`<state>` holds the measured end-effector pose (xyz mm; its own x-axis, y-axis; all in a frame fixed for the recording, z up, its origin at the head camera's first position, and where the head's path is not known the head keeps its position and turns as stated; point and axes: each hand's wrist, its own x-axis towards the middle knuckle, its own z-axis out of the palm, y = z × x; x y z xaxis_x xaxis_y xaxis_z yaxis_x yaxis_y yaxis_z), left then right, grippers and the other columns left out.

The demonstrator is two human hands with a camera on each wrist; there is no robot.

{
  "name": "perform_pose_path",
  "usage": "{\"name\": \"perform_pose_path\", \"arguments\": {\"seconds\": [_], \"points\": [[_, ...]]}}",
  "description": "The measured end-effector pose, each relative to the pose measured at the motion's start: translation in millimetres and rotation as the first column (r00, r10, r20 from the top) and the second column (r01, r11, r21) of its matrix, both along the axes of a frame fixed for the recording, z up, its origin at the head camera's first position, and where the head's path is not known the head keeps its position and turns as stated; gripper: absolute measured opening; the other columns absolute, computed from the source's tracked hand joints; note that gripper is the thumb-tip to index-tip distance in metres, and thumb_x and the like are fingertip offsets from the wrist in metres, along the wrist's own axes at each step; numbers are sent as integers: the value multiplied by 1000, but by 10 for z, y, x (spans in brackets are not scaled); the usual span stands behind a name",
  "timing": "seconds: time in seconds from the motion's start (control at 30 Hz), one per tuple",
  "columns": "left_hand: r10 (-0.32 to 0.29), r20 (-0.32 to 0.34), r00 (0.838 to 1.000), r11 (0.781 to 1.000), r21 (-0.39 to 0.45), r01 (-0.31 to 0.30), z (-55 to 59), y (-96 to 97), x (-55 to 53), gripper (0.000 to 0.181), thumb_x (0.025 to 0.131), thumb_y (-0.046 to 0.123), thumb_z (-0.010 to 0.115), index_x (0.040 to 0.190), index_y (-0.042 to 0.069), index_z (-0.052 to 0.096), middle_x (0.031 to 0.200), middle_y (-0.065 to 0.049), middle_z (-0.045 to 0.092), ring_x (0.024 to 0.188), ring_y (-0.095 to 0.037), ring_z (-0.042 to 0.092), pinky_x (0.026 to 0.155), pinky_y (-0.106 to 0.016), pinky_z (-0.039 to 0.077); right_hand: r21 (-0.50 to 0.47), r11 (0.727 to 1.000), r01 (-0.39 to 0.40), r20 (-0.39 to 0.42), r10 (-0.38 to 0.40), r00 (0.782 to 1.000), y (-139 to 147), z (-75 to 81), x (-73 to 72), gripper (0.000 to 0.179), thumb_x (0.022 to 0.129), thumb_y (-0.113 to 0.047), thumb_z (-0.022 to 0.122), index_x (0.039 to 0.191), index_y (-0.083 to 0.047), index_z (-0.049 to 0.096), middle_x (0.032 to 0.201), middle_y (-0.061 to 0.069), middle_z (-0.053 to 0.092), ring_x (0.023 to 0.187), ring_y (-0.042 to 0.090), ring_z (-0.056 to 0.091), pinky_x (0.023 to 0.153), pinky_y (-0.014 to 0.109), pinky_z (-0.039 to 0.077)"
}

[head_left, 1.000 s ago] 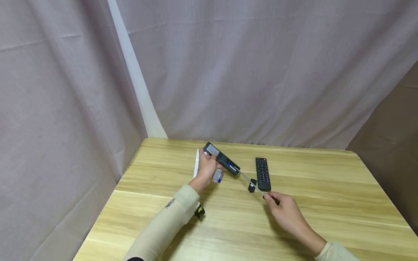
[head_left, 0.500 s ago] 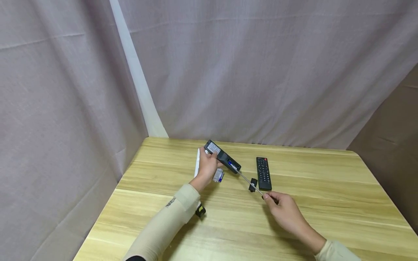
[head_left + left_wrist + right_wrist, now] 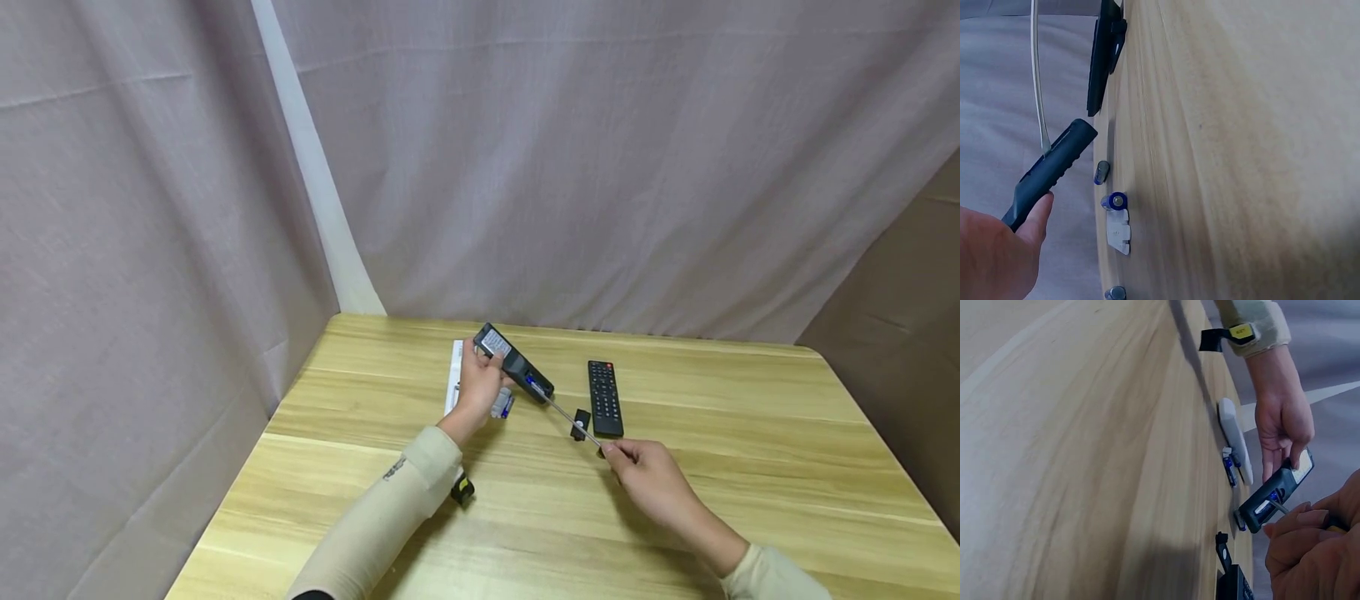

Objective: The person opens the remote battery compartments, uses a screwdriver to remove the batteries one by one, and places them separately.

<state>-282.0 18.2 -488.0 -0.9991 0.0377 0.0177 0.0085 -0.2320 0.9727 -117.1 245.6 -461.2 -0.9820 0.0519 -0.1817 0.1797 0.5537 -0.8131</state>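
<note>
At the left, a cream-coloured fabric sleeve [image 3: 386,517] reaches over the pale wood-grain table [image 3: 750,450]. Past its cuff, a long white plastic case [image 3: 454,367] lies on the wood, partly hidden by the left hand [image 3: 480,389]. That hand's fingers and thumb grip a black plastic remote [image 3: 517,365] with a silver label, held tilted above the table, its back facing up and its battery compartment uncovered. Beneath it lie a flat pale-grey plastic piece [image 3: 1119,231] and a blue-and-silver cylindrical battery [image 3: 1114,200], which touch in the left wrist view. A thin straight metal rod [image 3: 564,413] slants rightward from the compartment (its tip is at the blue-and-white battery [image 3: 536,384] inside). Below the rod rests a small flat black plastic piece [image 3: 582,417], just beside a second black remote [image 3: 605,400], buttons up. Rightmost, the right hand [image 3: 654,483] holds the rod's dark handle in curled fingers.
</note>
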Motion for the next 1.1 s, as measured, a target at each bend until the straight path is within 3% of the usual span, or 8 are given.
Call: {"name": "perform_pose_path", "arguments": {"seconds": [0.17,0.5,0.7,0.93,1.1], "points": [[-7,-3,1000,1000,-3,7,-23,29,9,32,111,0,46,141,5,39,126,-37,69,104,-47,78,92,-54,67,-85,996,23,74,-17,997,-19,41,-27,37,112,-21,51,120,7,73,64,-3,50,53,8,35,44,20,28],[20,28,999,1000,14,-20,-75,69,11,29,110,0,47,138,6,39,125,-37,70,98,-42,80,87,-50,69,-98,995,29,115,-18,993,-29,83,-50,38,113,-24,49,113,5,73,63,-4,48,54,9,35,45,21,28],[11,37,999,1000,12,-12,-77,56,11,29,111,2,47,138,5,39,126,-37,70,101,-45,79,87,-49,69,-113,993,34,109,-22,994,-15,45,-30,37,113,-23,49,118,6,72,62,-4,48,53,9,35,44,20,28],[31,44,999,999,-10,-30,-72,3,7,28,108,0,50,134,5,40,118,-35,73,77,-21,75,78,-50,69,-117,992,36,111,-23,994,-4,-4,-12,36,113,-21,50,122,6,72,65,-2,51,54,8,36,44,20,30],[42,37,998,998,-45,-40,-67,-44,-33,40,105,-2,53,142,6,41,122,-34,72,84,-24,77,71,-44,69,-74,997,17,64,-12,998,12,-9,-5,35,112,-21,52,123,4,73,66,-1,53,53,8,37,44,21,30]]}}
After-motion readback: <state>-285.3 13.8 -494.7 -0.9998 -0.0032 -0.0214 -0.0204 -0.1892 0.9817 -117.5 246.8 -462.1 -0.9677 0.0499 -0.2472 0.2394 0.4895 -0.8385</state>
